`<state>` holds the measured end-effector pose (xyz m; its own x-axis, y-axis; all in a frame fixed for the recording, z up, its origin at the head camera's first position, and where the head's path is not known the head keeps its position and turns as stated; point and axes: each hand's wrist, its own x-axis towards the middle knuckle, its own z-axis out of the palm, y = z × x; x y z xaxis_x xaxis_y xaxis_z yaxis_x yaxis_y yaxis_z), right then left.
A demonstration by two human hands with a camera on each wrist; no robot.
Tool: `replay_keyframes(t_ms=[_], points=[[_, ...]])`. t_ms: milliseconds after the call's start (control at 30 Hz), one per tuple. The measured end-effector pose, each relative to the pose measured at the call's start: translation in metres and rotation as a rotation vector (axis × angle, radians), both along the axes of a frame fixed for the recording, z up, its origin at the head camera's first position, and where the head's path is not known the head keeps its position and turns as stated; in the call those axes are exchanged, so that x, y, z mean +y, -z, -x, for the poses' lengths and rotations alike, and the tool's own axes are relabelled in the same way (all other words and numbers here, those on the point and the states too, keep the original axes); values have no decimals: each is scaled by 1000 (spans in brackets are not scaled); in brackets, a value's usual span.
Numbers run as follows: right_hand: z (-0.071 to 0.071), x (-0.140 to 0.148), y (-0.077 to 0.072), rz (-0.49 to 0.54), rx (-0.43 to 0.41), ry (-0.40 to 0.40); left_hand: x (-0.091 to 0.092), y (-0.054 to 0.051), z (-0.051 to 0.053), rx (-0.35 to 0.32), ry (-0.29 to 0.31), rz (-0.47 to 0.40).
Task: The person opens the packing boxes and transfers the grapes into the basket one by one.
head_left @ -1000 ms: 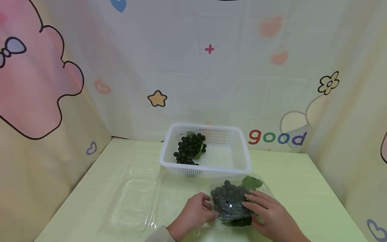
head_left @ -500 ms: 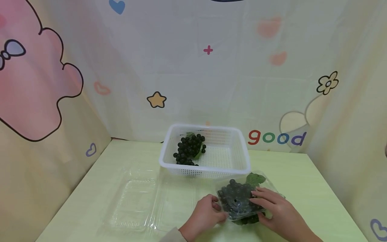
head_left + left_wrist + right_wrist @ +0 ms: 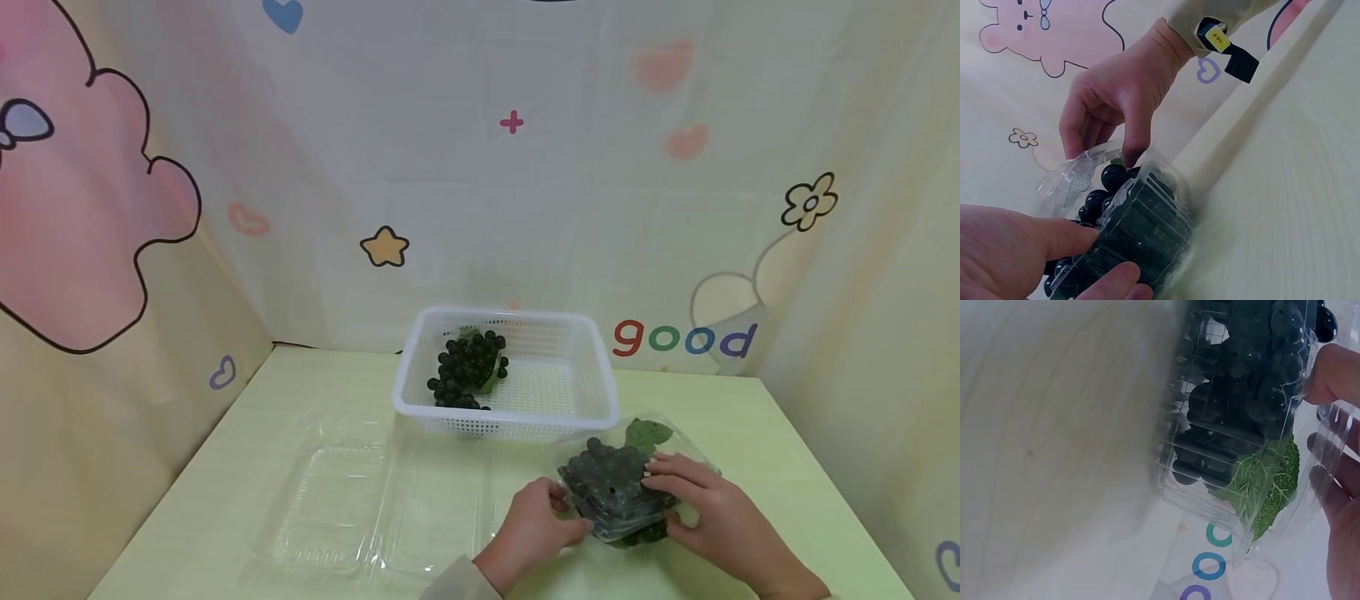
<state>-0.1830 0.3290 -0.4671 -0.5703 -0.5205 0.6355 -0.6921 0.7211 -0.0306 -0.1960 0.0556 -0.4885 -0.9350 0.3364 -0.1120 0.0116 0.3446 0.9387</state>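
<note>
A clear plastic clamshell box [image 3: 1147,240] with dark grapes [image 3: 1114,179] and a green leaf [image 3: 1266,487] inside stands at the front right of the table. Its lid lies over the grapes, and a gap shows between lid and tray in both wrist views. My left hand [image 3: 536,523] grips the box's near left corner, thumb on the rim and fingers low against the wall. At the right side, my right hand [image 3: 720,517] pinches the box, with its fingers over the lid and its thumb at the tray's near edge.
A white perforated basket [image 3: 506,422] behind the box holds another bunch of dark grapes [image 3: 467,367] on its left side. An unfolded clear clamshell box [image 3: 382,500] lies on the table [image 3: 240,433] to the left. A printed curtain [image 3: 450,167] encloses the back and sides.
Both hands have moved to the right and slightly away with the grape box between them, and it has turned a little. The basket and the other clamshell box stay in place.
</note>
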Motion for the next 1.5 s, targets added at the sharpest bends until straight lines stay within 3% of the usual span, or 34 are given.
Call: replay_keyframes(t_ms=[233,567,1167,1500], points=[[6,11,1,39,-23,-8,18,2,1,21,-40,-5],[11,24,-1,52,-68,28,39,1,5,-3,-63,-17],[20,40,-11,62,-79,26,57,-3,10,4,-83,-17],[27,55,-27,26,-150,140,70,-1,16,-24,-79,-39]])
